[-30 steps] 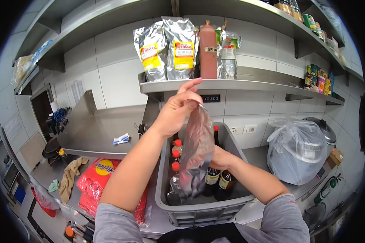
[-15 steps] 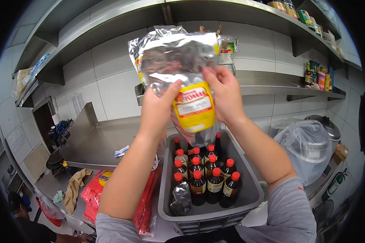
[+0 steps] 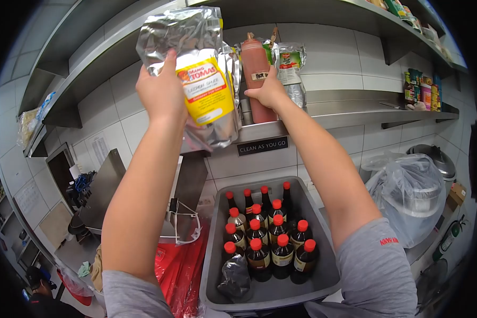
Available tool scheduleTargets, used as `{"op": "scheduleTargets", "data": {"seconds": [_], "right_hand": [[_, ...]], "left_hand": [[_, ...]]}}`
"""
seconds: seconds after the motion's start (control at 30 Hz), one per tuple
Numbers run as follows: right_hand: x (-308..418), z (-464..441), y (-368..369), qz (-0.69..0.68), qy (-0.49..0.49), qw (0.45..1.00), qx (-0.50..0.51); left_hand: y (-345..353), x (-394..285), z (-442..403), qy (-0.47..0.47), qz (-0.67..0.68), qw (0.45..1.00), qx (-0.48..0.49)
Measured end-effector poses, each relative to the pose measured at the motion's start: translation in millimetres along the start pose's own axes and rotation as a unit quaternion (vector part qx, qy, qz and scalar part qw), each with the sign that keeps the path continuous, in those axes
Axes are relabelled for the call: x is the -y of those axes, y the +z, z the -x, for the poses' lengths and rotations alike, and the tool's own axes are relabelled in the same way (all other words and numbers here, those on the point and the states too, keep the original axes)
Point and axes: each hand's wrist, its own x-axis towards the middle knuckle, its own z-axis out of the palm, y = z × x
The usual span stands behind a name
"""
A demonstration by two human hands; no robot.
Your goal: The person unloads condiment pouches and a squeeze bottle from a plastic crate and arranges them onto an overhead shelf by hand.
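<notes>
My left hand (image 3: 163, 96) is closed around a silver sauce pouch (image 3: 209, 90) with a yellow Mang Tomas label, holding it upright in front of the wall shelf. My right hand (image 3: 272, 94) grips a squeeze bottle (image 3: 253, 57) of reddish sauce, its thumb and fingers around the lower half. That bottle stands upright at the shelf's front edge. Just right of it is another silver pouch (image 3: 291, 74) with a green and red label. Part of a further pouch shows behind the one in my left hand.
Below my arms sits a grey plastic crate (image 3: 323, 265) holding several dark bottles (image 3: 255, 254) with red caps and a crumpled dark bag (image 3: 234, 278). Red plastic packs (image 3: 177, 265) lie to its left. A bagged container (image 3: 408, 196) stands right. A person (image 3: 42, 291) is at lower left.
My left hand has carried the pouch up and left toward the shelf. My right hand has let go of the pouch and taken hold of the squeeze bottle.
</notes>
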Motion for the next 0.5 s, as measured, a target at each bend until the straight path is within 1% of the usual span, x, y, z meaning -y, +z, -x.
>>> {"op": "scheduleTargets", "data": {"seconds": [0.07,0.2,0.23,0.27,0.3,0.37,0.4,0.43,0.5], "right_hand": [[-12,2,-16,-0.010,-0.013,1.000,-0.011],[-41,0,-51,-0.011,-0.030,0.999,-0.036],[-50,-3,-56,0.002,-0.028,0.999,-0.047],[-53,-1,-66,-0.018,-0.027,0.999,-0.029],[-57,-2,-69,-0.020,-0.027,0.999,-0.028],[-64,-7,-72,-0.014,-0.005,0.999,-0.028],[-67,-8,-73,-0.016,-0.005,0.999,-0.028],[-70,-9,-74,-0.011,0.001,0.999,-0.031],[-74,-12,-77,-0.006,0.005,0.999,-0.035]], "left_hand": [[25,8,-1,0.041,-0.001,0.999,-0.007],[69,40,-4,0.011,-0.035,0.999,-0.030],[78,59,-10,0.055,-0.088,0.993,-0.048],[86,72,-11,0.100,-0.139,0.983,-0.066],[92,84,-9,0.100,-0.141,0.983,-0.065],[106,93,3,0.065,-0.229,0.969,-0.063],[110,98,12,0.080,-0.271,0.957,-0.067],[109,108,15,0.079,-0.272,0.957,-0.065],[104,126,19,0.015,-0.259,0.966,-0.003]]}}
